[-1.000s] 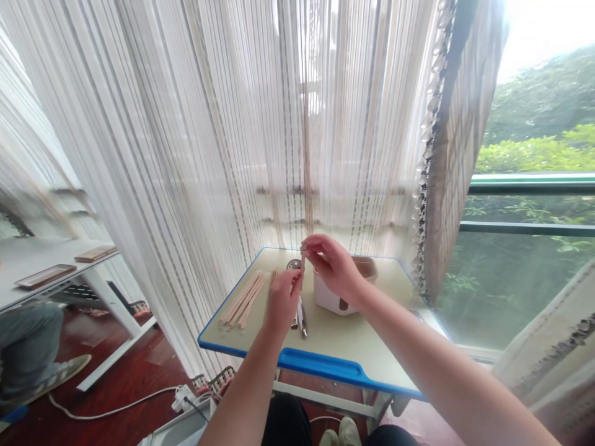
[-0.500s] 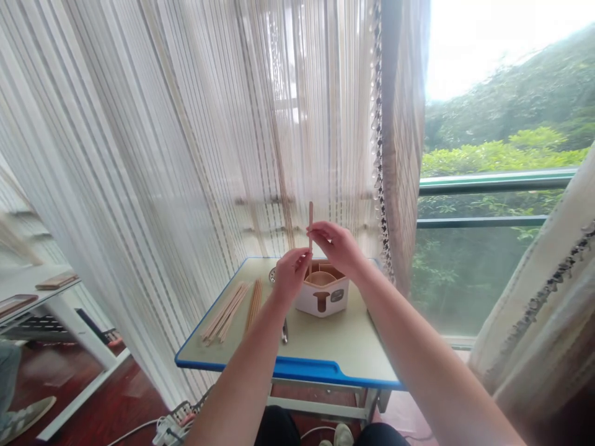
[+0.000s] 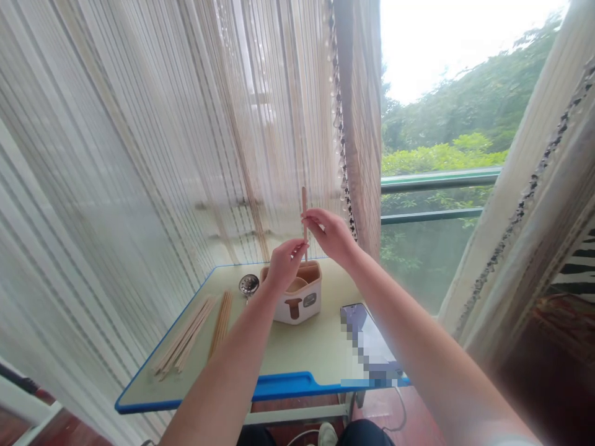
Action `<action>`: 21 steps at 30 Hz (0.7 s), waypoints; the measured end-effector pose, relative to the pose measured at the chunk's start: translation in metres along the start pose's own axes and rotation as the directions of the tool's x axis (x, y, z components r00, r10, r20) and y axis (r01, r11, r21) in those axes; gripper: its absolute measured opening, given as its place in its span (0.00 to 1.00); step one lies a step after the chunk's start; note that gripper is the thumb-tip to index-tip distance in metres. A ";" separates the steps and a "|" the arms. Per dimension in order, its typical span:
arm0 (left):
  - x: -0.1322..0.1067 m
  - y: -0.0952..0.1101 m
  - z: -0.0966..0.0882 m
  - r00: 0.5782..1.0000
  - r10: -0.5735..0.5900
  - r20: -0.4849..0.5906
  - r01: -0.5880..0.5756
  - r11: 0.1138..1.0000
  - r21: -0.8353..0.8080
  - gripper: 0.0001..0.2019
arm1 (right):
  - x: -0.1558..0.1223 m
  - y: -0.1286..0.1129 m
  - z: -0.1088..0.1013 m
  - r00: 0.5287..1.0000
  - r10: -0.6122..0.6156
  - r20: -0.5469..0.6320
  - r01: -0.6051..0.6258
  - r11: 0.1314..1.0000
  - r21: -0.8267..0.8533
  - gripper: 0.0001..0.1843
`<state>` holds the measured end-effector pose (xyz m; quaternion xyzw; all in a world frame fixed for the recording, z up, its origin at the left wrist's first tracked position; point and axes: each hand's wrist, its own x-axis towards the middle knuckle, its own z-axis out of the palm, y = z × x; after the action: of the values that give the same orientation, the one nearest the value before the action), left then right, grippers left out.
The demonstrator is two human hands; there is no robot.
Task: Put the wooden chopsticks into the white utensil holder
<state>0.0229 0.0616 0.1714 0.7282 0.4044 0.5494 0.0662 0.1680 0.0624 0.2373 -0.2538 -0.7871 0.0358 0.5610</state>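
A thin wooden stick (image 3: 304, 207) stands upright above a white holder (image 3: 297, 300) with brown compartments on the small table (image 3: 297, 347). My right hand (image 3: 331, 235) pinches the stick's middle. My left hand (image 3: 284, 265) pinches its lower end, just over the holder's rim. Two loose bundles of wooden sticks (image 3: 186, 337) lie on the table to the left, and a round metal strainer (image 3: 248, 284) sits beside the holder.
The table has a blue edge (image 3: 288, 387). A phone (image 3: 367, 337) lies at its right front. Sheer striped curtains (image 3: 162, 155) hang right behind the table; a window with a green railing (image 3: 437, 183) is to the right. A heavier curtain (image 3: 539, 204) hangs at far right.
Both hands lifted a stick from low over the table to upright above the holder. The camera swung right, bringing the phone into view and losing the white desk on the left.
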 end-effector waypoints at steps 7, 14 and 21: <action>0.009 -0.008 0.015 0.999 0.030 0.024 -0.031 0.998 0.047 0.11 | -0.006 0.005 -0.002 0.998 -0.015 0.055 0.019 0.996 -0.089 0.10; 0.009 -0.010 0.011 0.990 0.075 0.117 -0.089 0.989 0.117 0.12 | -0.015 0.008 -0.007 0.996 -0.004 0.088 0.017 0.988 -0.154 0.09; 0.006 -0.011 0.012 0.985 0.075 0.157 -0.107 0.974 0.202 0.12 | -0.023 0.011 -0.009 0.995 0.024 0.100 -0.005 0.982 -0.191 0.09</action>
<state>0.0282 0.0771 0.1653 0.7878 0.4201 0.4505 -0.0062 0.1857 0.0596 0.2173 -0.3101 -0.8126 -0.0228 0.4929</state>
